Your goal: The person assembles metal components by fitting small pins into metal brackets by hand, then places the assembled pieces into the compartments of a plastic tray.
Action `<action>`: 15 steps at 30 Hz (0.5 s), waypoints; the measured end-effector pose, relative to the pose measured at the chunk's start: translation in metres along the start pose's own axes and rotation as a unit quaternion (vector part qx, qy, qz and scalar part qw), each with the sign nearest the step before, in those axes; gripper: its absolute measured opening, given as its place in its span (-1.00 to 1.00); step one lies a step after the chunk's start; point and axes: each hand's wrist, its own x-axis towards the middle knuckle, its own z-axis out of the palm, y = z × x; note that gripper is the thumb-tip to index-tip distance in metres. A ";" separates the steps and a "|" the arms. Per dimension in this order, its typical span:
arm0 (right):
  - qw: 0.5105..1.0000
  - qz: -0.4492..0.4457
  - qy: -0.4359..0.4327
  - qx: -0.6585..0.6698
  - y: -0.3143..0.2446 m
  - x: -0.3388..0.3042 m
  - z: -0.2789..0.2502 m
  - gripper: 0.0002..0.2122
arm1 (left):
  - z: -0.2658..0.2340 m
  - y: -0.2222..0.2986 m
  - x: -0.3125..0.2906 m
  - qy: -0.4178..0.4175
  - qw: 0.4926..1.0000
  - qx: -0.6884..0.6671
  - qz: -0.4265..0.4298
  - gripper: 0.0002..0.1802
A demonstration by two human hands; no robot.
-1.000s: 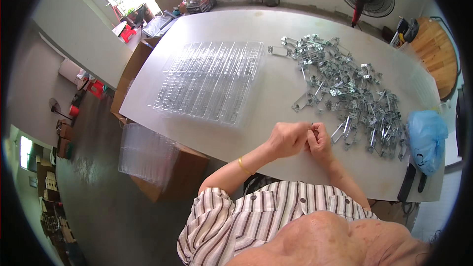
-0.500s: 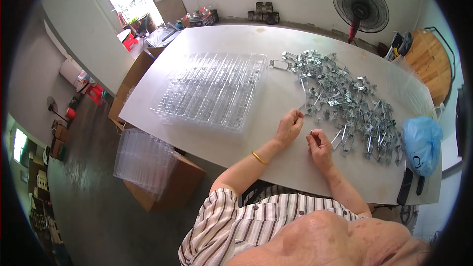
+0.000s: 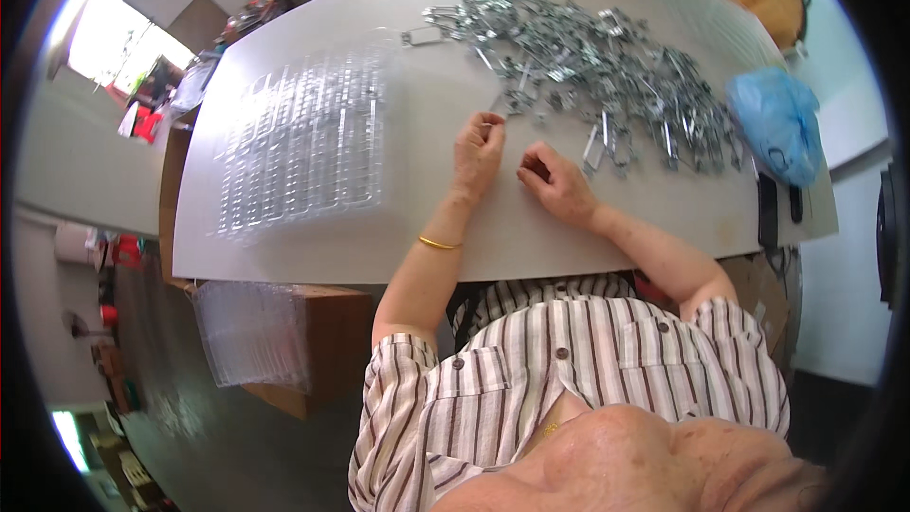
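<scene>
My left hand (image 3: 478, 157) is closed in a pinch just below the near left edge of a heap of silvery metal brackets (image 3: 597, 57). Thumb and forefinger meet around something too small to make out. To its right, a short gap away, my right hand (image 3: 559, 188) hovers over the white table (image 3: 445, 251) with its fingers curled in. What those fingers hold, if anything, is hidden. A stack of clear plastic trays (image 3: 308, 142) with long ribbed slots lies left of my left hand, not touched by it.
A blue plastic bag (image 3: 777, 128) sits at the table's right edge, with a dark flat object (image 3: 767, 211) below it. Clear sheets (image 3: 725, 14) lie at the far right. More clear trays (image 3: 251, 337) rest on a cardboard box (image 3: 336, 346) beside the table's left front.
The view has tilted down and swung right, so the table sits higher and further left in it. My hands are slightly further apart; both remain closed near the heap.
</scene>
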 end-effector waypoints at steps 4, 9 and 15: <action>0.997 -0.022 -0.054 0.042 -0.006 -0.004 -0.009 -0.86 | 0.000 -0.005 0.000 -0.007 1.000 0.012 0.012 -0.89; 0.990 -0.088 -0.108 -0.001 -0.006 -0.017 -0.019 -0.87 | 0.000 -0.002 -0.004 -0.018 1.000 0.004 -0.011 -0.88; 0.978 -0.181 -0.099 0.008 0.008 -0.017 -0.018 -0.87 | 0.000 0.001 -0.006 -0.026 0.998 0.028 -0.042 -0.87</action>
